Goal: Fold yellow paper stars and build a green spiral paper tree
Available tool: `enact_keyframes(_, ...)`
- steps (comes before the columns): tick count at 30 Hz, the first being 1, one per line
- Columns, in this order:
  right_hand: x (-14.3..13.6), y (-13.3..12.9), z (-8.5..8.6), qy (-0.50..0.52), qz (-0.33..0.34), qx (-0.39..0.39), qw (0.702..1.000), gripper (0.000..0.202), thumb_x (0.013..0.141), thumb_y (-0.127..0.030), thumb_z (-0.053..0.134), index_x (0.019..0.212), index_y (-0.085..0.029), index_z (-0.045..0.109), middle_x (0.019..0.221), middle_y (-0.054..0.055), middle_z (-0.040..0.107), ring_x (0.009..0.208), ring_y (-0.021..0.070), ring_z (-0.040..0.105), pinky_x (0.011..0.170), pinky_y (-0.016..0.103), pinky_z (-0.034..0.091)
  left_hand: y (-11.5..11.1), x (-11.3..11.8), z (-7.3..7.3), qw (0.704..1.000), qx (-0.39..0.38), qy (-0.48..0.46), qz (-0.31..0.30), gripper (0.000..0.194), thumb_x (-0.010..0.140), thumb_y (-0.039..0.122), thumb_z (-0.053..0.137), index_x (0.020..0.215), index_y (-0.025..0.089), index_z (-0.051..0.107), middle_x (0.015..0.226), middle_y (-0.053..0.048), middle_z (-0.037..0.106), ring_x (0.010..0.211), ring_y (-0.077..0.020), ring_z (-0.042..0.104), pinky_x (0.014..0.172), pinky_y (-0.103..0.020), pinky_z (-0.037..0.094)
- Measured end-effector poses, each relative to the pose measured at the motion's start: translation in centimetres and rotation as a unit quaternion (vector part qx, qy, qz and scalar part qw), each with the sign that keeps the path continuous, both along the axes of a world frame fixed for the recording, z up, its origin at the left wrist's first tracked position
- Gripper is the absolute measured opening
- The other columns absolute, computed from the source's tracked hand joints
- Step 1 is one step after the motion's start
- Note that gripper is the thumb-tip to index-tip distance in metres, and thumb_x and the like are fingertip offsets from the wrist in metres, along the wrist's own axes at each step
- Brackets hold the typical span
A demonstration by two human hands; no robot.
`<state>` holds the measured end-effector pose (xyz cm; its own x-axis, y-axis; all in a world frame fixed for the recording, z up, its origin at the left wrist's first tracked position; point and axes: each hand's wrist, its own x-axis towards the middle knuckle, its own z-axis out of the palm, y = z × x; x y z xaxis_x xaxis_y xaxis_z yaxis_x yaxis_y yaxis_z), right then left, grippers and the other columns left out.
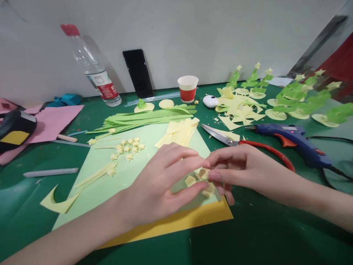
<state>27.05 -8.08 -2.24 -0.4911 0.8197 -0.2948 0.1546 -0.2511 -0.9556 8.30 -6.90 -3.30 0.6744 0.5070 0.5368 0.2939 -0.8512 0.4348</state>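
My left hand (168,176) reaches over the light green sheet (140,134), its fingertips meeting those of my right hand (231,169). A pale yellow paper piece (203,173) shows at the right thumb and fingertips, pinched there and partly hidden by the fingers. Beneath the hands lie more small folded yellow pieces (190,180). My left thumb is apart from its fingers, and whether that hand also grips the paper is hidden. Small yellow stars (127,149) sit left of my left hand. Yellow strips (179,132) lie just beyond it.
Red-handled scissors (220,136) and a blue glue gun (292,138) lie at the right. Behind stand a bottle (96,73), a phone (138,73) and a paper cup (188,89). Green paper plants (303,95) stand at back right; a tape measure (16,130) is far left.
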Motion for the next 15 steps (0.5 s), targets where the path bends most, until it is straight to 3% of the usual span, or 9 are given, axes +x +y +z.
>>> enact_keyframes(4,0.1,0.2,0.0,-0.016,0.003,0.023,1.000,0.018,0.076,-0.035,0.061,0.077,-0.017,0.064,0.053,-0.005,0.055,0.043,0.0038,0.051,0.044,0.011,0.047,0.9,-0.7,1.2,1.000,-0.002,0.029,-0.006,0.008,0.084,0.014,0.055,0.090,0.016,0.057,0.082,-0.001,0.065,0.075,-0.0115,0.057,0.071,-0.023,0.044)
enact_keyframes(6,0.4,0.3,0.0,-0.063,-0.007,0.073,0.995,0.020,0.077,-0.036,0.059,0.080,-0.018,0.065,0.055,-0.004,0.055,0.044,0.0048,0.050,0.041,0.013,0.046,2.1,-1.8,2.2,0.997,-0.001,0.050,0.051,0.009,0.083,0.024,0.057,0.088,0.017,0.061,0.081,0.001,0.066,0.074,-0.0101,0.058,0.070,-0.020,0.043)
enact_keyframes(7,0.5,0.4,-0.1,-0.099,-0.013,0.106,0.989,0.020,0.077,-0.036,0.058,0.081,-0.018,0.065,0.059,-0.003,0.057,0.046,0.0056,0.051,0.041,0.014,0.045,2.9,-2.6,2.7,0.991,-0.013,0.076,0.111,0.016,0.082,0.033,0.057,0.086,0.018,0.063,0.083,0.002,0.066,0.073,-0.0103,0.058,0.069,-0.020,0.043)
enact_keyframes(8,0.6,0.5,-0.2,-0.143,-0.016,0.143,0.979,0.020,0.078,-0.036,0.056,0.083,-0.019,0.065,0.063,-0.002,0.059,0.049,0.0068,0.052,0.041,0.015,0.044,3.8,-3.5,3.2,0.974,-0.044,0.124,0.186,0.025,0.080,0.043,0.055,0.085,0.020,0.064,0.086,0.003,0.067,0.075,-0.0117,0.058,0.070,-0.021,0.042)
enact_keyframes(10,0.9,0.8,-0.5,-0.220,-0.007,0.208,0.953,0.020,0.080,-0.033,0.052,0.084,-0.019,0.065,0.075,0.001,0.063,0.057,0.0091,0.055,0.045,0.018,0.044,5.7,-5.3,3.8,0.950,-0.085,0.184,0.237,0.031,0.080,0.045,0.053,0.088,0.018,0.065,0.096,-0.003,0.066,0.084,-0.0183,0.058,0.071,-0.026,0.042)
enact_keyframes(15,1.1,1.4,-1.1,-0.276,0.050,0.254,0.926,0.018,0.080,-0.027,0.050,0.079,-0.019,0.065,0.079,0.002,0.064,0.064,0.0117,0.054,0.053,0.022,0.042,8.8,-8.2,3.0,0.907,-0.162,0.298,0.251,0.036,0.081,0.043,0.049,0.089,0.012,0.067,0.099,-0.010,0.064,0.086,-0.0250,0.056,0.071,-0.032,0.040)
